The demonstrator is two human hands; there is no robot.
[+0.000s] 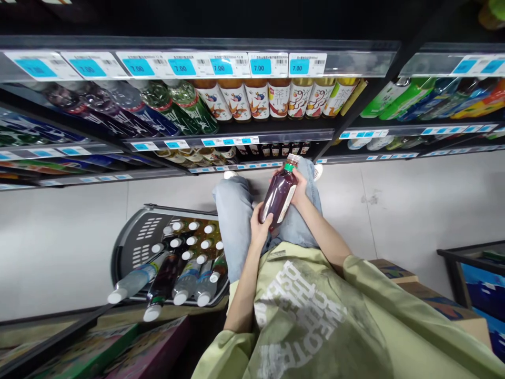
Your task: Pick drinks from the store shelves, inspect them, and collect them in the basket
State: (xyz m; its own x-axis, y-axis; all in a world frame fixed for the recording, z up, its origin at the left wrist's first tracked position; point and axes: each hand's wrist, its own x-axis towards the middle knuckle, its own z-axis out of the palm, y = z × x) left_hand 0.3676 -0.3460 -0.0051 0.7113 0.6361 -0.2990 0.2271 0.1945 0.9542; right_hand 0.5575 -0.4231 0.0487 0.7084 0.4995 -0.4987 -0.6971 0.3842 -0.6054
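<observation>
Both my hands hold a drink bottle (pixel 278 195) with dark reddish-brown liquid, a green neck band and a pale label turned to the right. It is tilted, with its cap end pointing toward the shelf. My left hand (pixel 260 223) wraps round the lower end, thumb across the side. Higher up, my right hand (pixel 299 185) grips the right side near the neck; some of its fingers are hidden behind the bottle. Beyond the hands, a low shelf row holds small dark bottles (pixel 275 150).
To my left on the floor stands a dark basket (pixel 122 239) with several white-capped bottles, some sticking out over its rim. Shelves of drinks (pixel 252 102) with blue price tags (pixel 260 67) run across the front. Cardboard boxes (pixel 437 302) and a rack (pixel 469 252) stand behind right.
</observation>
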